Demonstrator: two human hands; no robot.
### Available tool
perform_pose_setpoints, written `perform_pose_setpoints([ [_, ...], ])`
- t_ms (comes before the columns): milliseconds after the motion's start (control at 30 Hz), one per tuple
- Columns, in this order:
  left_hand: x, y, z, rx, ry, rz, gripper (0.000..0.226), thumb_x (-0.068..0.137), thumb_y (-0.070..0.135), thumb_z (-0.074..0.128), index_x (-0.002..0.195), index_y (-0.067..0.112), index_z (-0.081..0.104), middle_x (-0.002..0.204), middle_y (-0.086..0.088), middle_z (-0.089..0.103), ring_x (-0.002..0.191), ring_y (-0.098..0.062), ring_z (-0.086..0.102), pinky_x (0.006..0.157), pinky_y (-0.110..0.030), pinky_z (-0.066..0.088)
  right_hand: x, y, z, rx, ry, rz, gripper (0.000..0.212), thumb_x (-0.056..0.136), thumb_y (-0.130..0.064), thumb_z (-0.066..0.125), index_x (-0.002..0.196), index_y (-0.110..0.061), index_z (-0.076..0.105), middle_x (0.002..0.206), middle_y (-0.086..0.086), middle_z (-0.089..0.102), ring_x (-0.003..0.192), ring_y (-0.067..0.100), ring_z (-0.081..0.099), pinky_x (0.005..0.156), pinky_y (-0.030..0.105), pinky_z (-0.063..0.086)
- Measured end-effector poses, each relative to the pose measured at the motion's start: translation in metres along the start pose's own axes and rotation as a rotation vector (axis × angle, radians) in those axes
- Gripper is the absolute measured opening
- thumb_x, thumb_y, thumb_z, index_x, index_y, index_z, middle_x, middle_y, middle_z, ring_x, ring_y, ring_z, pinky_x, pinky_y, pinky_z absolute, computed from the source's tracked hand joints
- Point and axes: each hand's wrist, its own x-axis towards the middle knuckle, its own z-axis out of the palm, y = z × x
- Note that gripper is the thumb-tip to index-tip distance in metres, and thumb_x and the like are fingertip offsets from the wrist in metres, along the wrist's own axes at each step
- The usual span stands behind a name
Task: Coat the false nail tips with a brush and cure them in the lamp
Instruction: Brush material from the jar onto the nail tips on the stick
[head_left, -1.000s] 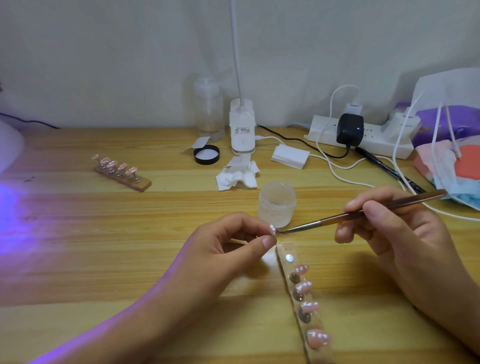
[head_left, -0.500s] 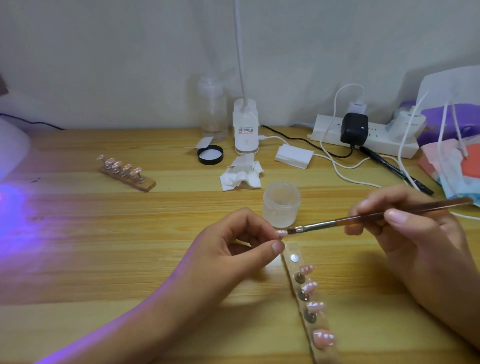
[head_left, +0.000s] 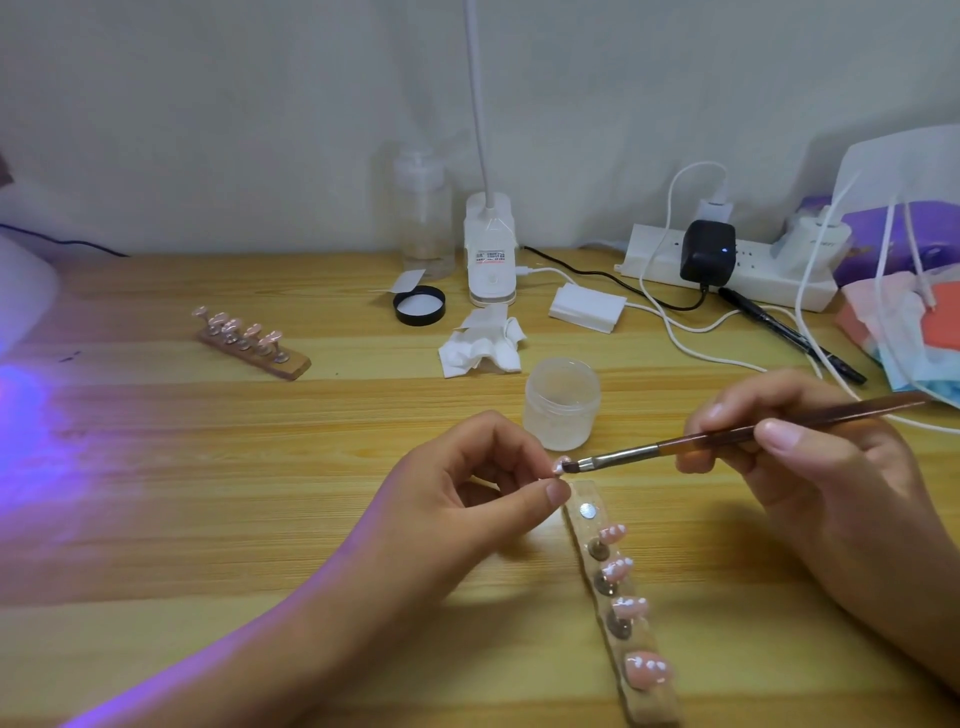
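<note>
**One tip under the brush, four waiting on the strip**

My left hand (head_left: 467, 499) pinches a single tip (head_left: 560, 465) between thumb and forefinger, the other fingers curled in behind; I cannot tell whether I am gripping the tip itself or a small stand under it. My right hand (head_left: 810, 467) holds the brush (head_left: 691, 442) like a pen, thumb and fingers closed round the handle, and the bristles touch the tip's face. All this happens just above the top end of the strip (head_left: 584, 493), where one metal spot sits bare. I take that to be this tip's place.

Four more tips (head_left: 647, 667) stand in a row further down the strip. They shine, but whether that is fresh coat I cannot say. The open jar (head_left: 562, 402) sits just behind my hands, within easy reach for another dip.

A far strip (head_left: 293, 366) with its own row of tips lies well to the left, near the purple glow. The lamp (head_left: 26, 291) shows only at the frame's left edge.

So I judge the coating to be partly done — and nothing from this strip is in the lamp yet.
</note>
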Motion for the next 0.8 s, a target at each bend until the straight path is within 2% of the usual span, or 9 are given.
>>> perform_pose_setpoints([
  [167,0.0001,0.0004,-0.0002,0.004,0.000,0.006,0.015,0.071,0.040,0.074,0.079,0.029,0.068,0.074,0.011,0.064,0.068,-0.004,0.056,0.061,-0.017,0.047,-0.0003,-0.0023,0.0012,0.021,-0.021,0.004,0.023,0.081,-0.019,0.050,0.087,-0.019,0.072,0.081,0.007,0.068,0.077,0.022,0.067,0.074,0.024,0.054],
  [300,-0.0006,0.0014,0.0000,-0.014,-0.012,0.003,0.009,0.075,0.031,0.074,0.079,0.028,0.067,0.072,0.009,0.061,0.065,-0.007,0.053,0.060,-0.021,0.046,-0.0010,-0.0015,0.0005,-0.023,-0.010,0.026,0.022,0.082,-0.021,0.051,0.089,-0.019,0.072,0.082,0.007,0.068,0.079,0.023,0.067,0.076,0.025,0.055],
  [500,-0.0001,0.0040,0.0006,-0.023,0.003,0.018,0.006,0.076,0.023,0.071,0.076,0.026,0.067,0.067,0.011,0.055,0.061,-0.007,0.047,0.056,-0.016,0.041,-0.0015,0.0000,-0.0004,-0.109,0.036,0.042,0.021,0.082,-0.027,0.053,0.089,-0.019,0.072,0.081,0.009,0.069,0.079,0.023,0.066,0.077,0.026,0.054],
  [800,-0.0005,0.0026,0.0011,-0.007,0.004,0.018,0.008,0.077,0.023,0.072,0.077,0.030,0.068,0.069,0.013,0.055,0.063,-0.006,0.049,0.058,-0.017,0.043,0.0004,-0.0020,0.0006,0.022,0.002,0.023,0.022,0.080,-0.021,0.051,0.085,-0.018,0.072,0.079,0.007,0.067,0.075,0.021,0.066,0.073,0.023,0.054],
])
